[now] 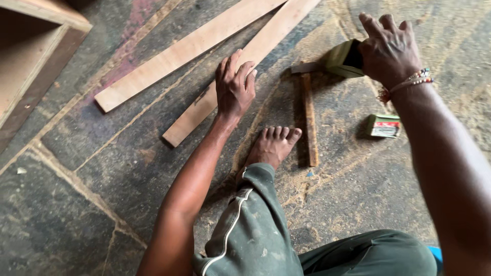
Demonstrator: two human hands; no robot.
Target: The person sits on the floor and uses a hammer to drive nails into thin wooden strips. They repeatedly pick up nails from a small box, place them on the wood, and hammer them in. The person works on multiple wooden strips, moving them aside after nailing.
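Nearest us, our knee in dusty green trousers (pixel 255 230) and bare foot (pixel 272 145) rest on the sawdust-strewn stone floor (pixel 102 168). Our left hand (pixel 234 84), fingers loosely spread and gripping nothing, presses flat on the lower pale wooden plank (pixel 240 71), which lies beside a second, longer plank (pixel 179 53). Our right hand (pixel 388 48), fingers curled, rests on a small green box (pixel 341 59); whether it grips we cannot tell. A wooden-handled hammer (pixel 309 117) lies between, a smaller green packet (pixel 383 125) nearby. Risk: sawdust may let the unclamped plank slide.
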